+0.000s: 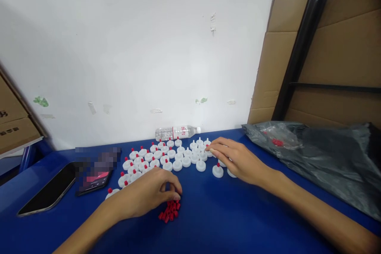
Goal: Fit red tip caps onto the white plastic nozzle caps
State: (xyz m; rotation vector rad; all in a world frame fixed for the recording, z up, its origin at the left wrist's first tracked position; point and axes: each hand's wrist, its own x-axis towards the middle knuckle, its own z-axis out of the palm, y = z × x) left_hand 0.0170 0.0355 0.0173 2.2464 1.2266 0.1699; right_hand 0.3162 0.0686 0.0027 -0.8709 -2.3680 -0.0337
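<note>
A small pile of red tip caps (169,211) lies on the blue tabletop. My left hand (154,190) is over its far edge, thumb and fingers closed together; what is between the fingertips is hidden. Among the white nozzle lids (186,161), my right hand (238,158) pinches a red tip cap (207,148) at the top of one lid. Many lids on the left wear red tips, such as this capped lid (154,162). Several in the middle have bare white nozzles. A capped lid (218,170) stands just below my right hand, with others partly hidden beneath it.
A clear plastic bottle (177,132) lies against the wall behind the lids. Two phones, one a dark phone (49,190), lie at the left. On the right, a grey plastic sheet (321,162) bears a clear bag of red pieces (278,142). Cardboard (276,59) stands behind.
</note>
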